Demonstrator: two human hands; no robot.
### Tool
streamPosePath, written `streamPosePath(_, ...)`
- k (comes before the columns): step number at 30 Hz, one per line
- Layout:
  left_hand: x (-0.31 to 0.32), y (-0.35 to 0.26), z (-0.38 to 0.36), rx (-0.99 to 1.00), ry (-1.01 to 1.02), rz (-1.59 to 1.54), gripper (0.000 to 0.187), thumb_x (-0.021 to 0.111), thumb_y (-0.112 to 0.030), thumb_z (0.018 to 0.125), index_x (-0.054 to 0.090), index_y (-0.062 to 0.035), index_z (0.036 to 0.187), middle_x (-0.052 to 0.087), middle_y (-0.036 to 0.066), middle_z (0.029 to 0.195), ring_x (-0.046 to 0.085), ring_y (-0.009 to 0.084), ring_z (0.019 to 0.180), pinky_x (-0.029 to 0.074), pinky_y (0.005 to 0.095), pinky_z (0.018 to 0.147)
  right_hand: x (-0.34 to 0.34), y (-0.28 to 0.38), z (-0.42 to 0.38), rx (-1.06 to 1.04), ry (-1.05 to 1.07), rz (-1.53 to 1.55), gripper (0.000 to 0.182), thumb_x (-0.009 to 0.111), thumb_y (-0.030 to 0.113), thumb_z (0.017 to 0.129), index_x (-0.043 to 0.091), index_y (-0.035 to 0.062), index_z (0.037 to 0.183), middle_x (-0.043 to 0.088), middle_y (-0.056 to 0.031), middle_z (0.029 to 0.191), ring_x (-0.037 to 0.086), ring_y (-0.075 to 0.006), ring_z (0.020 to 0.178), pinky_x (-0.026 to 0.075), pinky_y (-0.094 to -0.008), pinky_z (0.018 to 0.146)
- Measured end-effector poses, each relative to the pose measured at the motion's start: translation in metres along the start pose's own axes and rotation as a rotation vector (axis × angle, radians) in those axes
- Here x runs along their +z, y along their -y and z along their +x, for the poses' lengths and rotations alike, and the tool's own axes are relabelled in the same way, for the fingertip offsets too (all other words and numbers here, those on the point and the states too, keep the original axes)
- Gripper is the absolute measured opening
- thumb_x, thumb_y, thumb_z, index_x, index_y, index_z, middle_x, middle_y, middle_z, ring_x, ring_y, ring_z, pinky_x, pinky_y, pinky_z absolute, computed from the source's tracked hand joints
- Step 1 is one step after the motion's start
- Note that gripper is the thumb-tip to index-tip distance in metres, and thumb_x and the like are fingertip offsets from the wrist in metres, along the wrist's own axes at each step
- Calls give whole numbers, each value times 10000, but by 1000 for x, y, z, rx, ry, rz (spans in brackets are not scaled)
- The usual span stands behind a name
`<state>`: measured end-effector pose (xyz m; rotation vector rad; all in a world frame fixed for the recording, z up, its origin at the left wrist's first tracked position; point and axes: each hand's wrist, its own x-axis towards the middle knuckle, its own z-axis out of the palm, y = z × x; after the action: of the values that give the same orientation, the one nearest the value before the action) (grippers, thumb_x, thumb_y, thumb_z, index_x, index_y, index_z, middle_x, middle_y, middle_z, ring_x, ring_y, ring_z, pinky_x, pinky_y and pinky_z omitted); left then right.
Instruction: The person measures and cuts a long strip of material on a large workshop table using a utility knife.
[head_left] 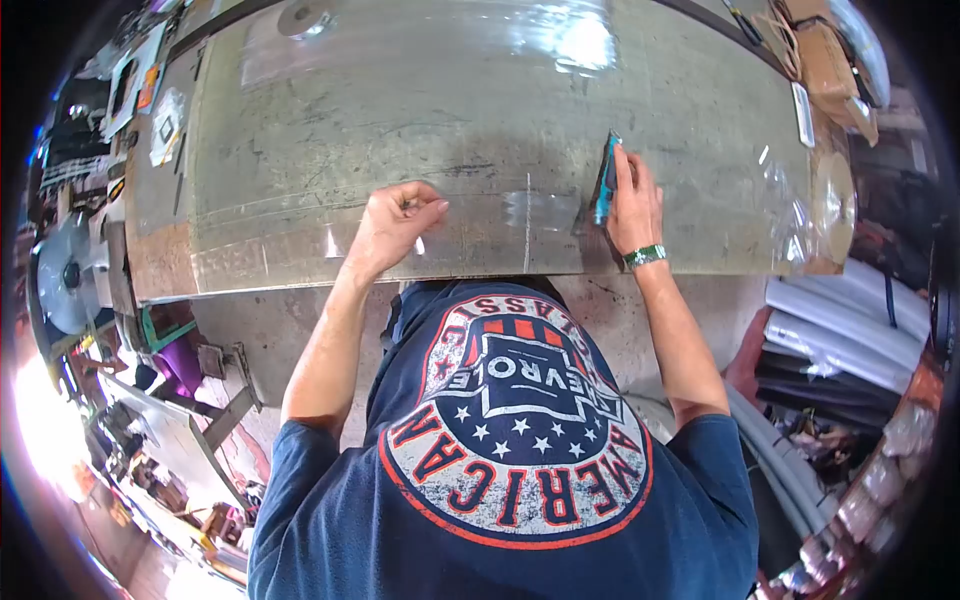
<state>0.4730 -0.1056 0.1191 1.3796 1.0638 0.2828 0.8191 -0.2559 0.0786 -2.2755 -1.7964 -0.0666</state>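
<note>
- Nearest, at 6 o'clock, is the navy cotton T-shirt (510, 475) with its round red-and-white print; the person's body faces the table at 12.
- The left forearm (340, 340) leans up toward 1 o'clock, and the right forearm (675, 325) leans toward 11.
- A green-and-silver wristband (645, 257) circles the right wrist.
- The scuffed grey-green flat table (400, 130) spreads under both hands, its near edge crossing below the wrists.
- The left hand (402, 218) bends at the wrist toward 2 o'clock, its fingers curled in and the thumb tip close to the forefinger; whether they pinch anything I cannot tell.
- The right hand (635, 203), at 3 o'clock from the left, reaches toward 12 with its fingers extended, clamped on a narrow black-and-turquoise tool (606, 182).
- That tool lies along the right hand's 9 o'clock side, over the table, its long line running toward 12; contact with the surface is unclear.
- Farthest, at 11 o'clock from the left hand, a pale ring-shaped roll (290, 25) sits on the table.
</note>
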Motion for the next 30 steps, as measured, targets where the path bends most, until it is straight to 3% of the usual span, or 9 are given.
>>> streamPosePath(3, 13, -11, -3, 37, -28, -28, 181, 757, -179, 951, 754, -6, 1005, 775, 59, 883, 724, 96, 822, 557, 267, 702, -30, 32, 20, -59, -127, 126, 533, 688, 86, 915, 558, 42, 1430, 607, -199, 1344, 584, -408, 1201, 457, -510, 999)
streamPosePath(5, 19, -38, -7, -42, 46, -17, 146, 763, -151, 932, 764, -22, 1002, 782, 49, 902, 718, 101, 844, 567, 292, 735, -53, 76, 35, -151, -102, 599, 497, 722, 138, 925, 586, 38, 1393, 654, -188, 1292, 640, -357, 1160, 496, -463, 983)
streamPosePath(7, 24, -45, -3, 137, 120, -2, 158, 762, -126, 915, 754, 0, 1010, 780, 72, 875, 717, 121, 826, 579, 318, 767, -68, 118, 49, -9, 290, 1143, 356, 742, 171, 939, 664, 6, 1244, 726, -153, 1095, 712, -271, 992, 551, -382, 885)
streamPosePath(8, 25, -28, 5, 374, 68, 138, 157, 766, -118, 910, 750, 7, 1004, 776, 74, 860, 711, 122, 808, 577, 312, 757, -62, 125, 56, -11, 326, 1144, 306, 742, 173, 945, 675, 2, 1189, 725, -126, 1028, 707, -235, 925, 553, -357, 833)
streamPosePath(13, -13, -37, 9, 9, 290, -32, 215, 803, -150, 902, 746, 9, 1037, 753, 49, 836, 686, 97, 772, 549, 285, 689, -43, 138, 85, 165, 425, 1205, 138, 725, 137, 973, 704, 0, 967, 697, -21, 807, 654, -102, 722, 530, -271, 662)
streamPosePath(15, -46, -40, 1, -122, 325, 6, 219, 806, -167, 902, 753, 3, 1030, 743, 44, 815, 675, 85, 755, 538, 279, 669, -29, 123, 99, 264, 447, 1243, 103, 699, 111, 996, 702, 10, 1014, 698, -9, 832, 627, -61, 714, 502, -244, 625)
streamPosePath(23, -97, -30, 35, 219, 235, 55, 243, 811, -196, 888, 738, 14, 987, 719, 43, 798, 632, 104, 745, 527, 301, 699, 0, 188, 114, 192, 839, 1441, 195, 699, 182, 1024, 683, -10, 1054, 707, -17, 905, 636, -90, 799, 505, -249, 716)
streamPosePath(26, -101, -34, 60, 243, 199, 17, 266, 825, -203, 880, 710, 9, 991, 703, 32, 781, 611, 107, 709, 516, 300, 666, -4, 206, 129, 288, 715, 1335, 186, 702, 180, 1020, 678, -4, 1033, 699, -9, 838, 635, -85, 763, 498, -247, 684)
streamPosePath(30, -139, -36, 87, -139, 430, -80, 274, 843, -207, 870, 739, -17, 1038, 710, 32, 796, 619, 89, 688, 506, 271, 625, -3, 166, 150, 325, 506, 1093, 171, 713, 181, 1012, 683, 16, 977, 675, 14, 795, 601, -63, 730, 489, -251, 665)
